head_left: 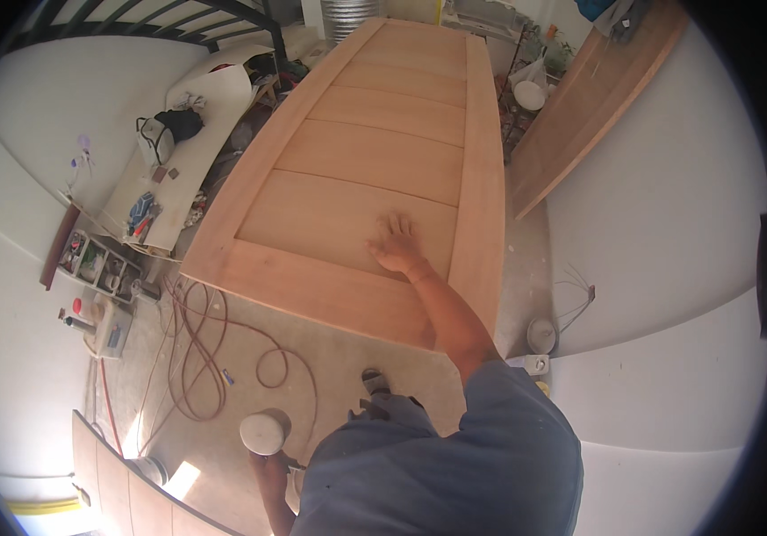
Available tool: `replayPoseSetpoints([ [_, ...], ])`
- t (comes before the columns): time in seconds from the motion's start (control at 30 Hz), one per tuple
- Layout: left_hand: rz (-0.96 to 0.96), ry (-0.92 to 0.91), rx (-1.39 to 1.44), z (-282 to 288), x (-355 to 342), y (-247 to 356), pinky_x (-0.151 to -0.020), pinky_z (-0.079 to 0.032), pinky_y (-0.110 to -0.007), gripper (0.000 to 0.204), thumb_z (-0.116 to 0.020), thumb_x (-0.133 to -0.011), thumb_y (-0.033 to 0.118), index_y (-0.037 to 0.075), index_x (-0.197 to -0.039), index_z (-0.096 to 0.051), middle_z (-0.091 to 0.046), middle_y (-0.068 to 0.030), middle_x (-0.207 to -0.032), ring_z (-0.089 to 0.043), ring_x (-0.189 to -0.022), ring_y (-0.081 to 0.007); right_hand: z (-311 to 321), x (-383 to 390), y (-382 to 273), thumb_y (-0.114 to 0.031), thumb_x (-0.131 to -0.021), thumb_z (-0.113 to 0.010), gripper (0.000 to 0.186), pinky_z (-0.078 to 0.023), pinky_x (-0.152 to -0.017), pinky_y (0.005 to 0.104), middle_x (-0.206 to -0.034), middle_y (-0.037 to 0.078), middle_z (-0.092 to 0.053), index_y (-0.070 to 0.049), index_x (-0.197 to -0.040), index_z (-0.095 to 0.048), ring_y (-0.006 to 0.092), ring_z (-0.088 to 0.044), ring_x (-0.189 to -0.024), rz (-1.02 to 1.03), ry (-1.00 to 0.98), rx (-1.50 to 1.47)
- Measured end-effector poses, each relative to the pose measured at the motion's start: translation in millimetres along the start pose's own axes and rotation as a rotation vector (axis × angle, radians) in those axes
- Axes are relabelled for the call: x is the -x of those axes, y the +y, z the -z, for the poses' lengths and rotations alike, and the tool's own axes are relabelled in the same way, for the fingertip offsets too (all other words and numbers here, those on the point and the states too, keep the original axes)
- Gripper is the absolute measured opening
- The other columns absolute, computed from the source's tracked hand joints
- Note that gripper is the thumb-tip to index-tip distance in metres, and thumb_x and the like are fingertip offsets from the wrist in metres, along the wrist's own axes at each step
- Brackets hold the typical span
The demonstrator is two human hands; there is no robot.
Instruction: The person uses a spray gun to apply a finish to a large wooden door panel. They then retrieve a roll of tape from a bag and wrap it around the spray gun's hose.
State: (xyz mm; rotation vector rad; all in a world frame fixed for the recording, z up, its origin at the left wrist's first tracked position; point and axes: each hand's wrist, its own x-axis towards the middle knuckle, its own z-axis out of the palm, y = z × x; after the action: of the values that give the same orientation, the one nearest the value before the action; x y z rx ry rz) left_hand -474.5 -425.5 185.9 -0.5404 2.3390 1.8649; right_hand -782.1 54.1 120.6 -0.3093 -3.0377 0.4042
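The right hand (394, 243) is laid flat on the big wooden door (361, 192), with its fingers spread out and nothing held in it. It is placed on the panel at the near end of the door. Lower down, a round pale pad (262, 434) is held up over the floor by the left hand (267, 464). The left fingers are mostly hidden, so how they are bent cannot be seen. The door is stretched out in front of the body, with its long sides running away and its near end close to the blue-gray shirt (455, 456). Its middle is split into panels by thin dark lines. One shoe (375, 382) can be seen on the floor (258, 308), just past the near end of the door. To the left, a thin reddish hose (198, 362) is looped on the floor. Near it, a gray crate (102, 265) is filled with small things, and a white jug (113, 329) is set just beside it. Farther up on the left, a white bag (154, 141) and a dark cloth (183, 123) are kept on a long pale board (169, 210). On the right, another wooden board (593, 107) is leaned against the white wall (660, 196).
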Motion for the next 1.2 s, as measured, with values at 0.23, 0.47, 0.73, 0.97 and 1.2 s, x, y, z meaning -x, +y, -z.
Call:
replayPoseSetpoints([
  [0.23,-0.097,-0.078,-0.033,-15,-16,4,-0.064,-0.048,-0.03,0.016,-0.06,-0.1,0.012,-0.001,-0.109,-0.064,-0.066,-0.0039,-0.085,-0.062,-0.076,-0.0126,-34,-7,138,-0.053,-0.11,-0.041,0.073,-0.012,-0.132,0.0588,-0.174,0.026,-0.024,-0.008,-0.166,-0.035,0.0469,-0.018,-0.162,-0.123,0.24,0.054],
  [0.47,-0.07,-0.061,-0.112,-23,-27,-4,-0.061,-0.049,-0.03,0.017,-0.056,-0.099,0.012,-0.001,-0.106,-0.066,-0.067,-0.0052,-0.086,-0.064,-0.073,-0.0132,30,71,162,-0.038,-0.112,-0.039,0.069,-0.015,-0.131,0.0588,-0.173,0.027,-0.024,0.006,-0.165,-0.031,0.0457,-0.02,-0.161,-0.235,0.2,0.084],
  [0.73,-0.034,-0.14,-0.112,-40,-36,23,-0.056,-0.047,-0.028,0.022,-0.057,-0.097,0.012,-0.001,-0.112,-0.064,-0.067,-0.0054,-0.084,-0.064,-0.069,-0.0121,32,122,120,-0.034,-0.111,-0.039,0.065,-0.017,-0.131,0.0586,-0.172,0.028,-0.028,0.008,-0.161,-0.036,0.0465,-0.024,-0.16,-0.18,0.272,0.045],
  [0.97,-0.02,-0.137,-0.204,-43,-44,12,-0.071,-0.052,-0.032,0.045,-0.061,-0.101,0.027,-0.004,-0.134,-0.058,-0.07,-0.0107,-0.102,-0.066,-0.086,-0.0169,47,136,121,-0.034,-0.109,-0.043,0.066,-0.023,-0.129,0.0591,-0.17,0.027,-0.033,0.008,-0.161,-0.038,0.045,-0.028,-0.158,-0.202,0.24,0.08],
  [1.2,0.014,-0.147,-0.211,-47,-46,18,-0.081,-0.055,-0.034,0.068,-0.064,-0.102,0.037,-0.004,-0.155,-0.048,-0.069,-0.0155,-0.123,-0.068,-0.1,-0.0213,46,113,159,-0.038,-0.109,-0.042,0.069,-0.02,-0.131,0.056,-0.17,0.026,-0.034,0.007,-0.16,-0.039,0.0438,-0.029,-0.159,-0.258,0.295,0.074],
])
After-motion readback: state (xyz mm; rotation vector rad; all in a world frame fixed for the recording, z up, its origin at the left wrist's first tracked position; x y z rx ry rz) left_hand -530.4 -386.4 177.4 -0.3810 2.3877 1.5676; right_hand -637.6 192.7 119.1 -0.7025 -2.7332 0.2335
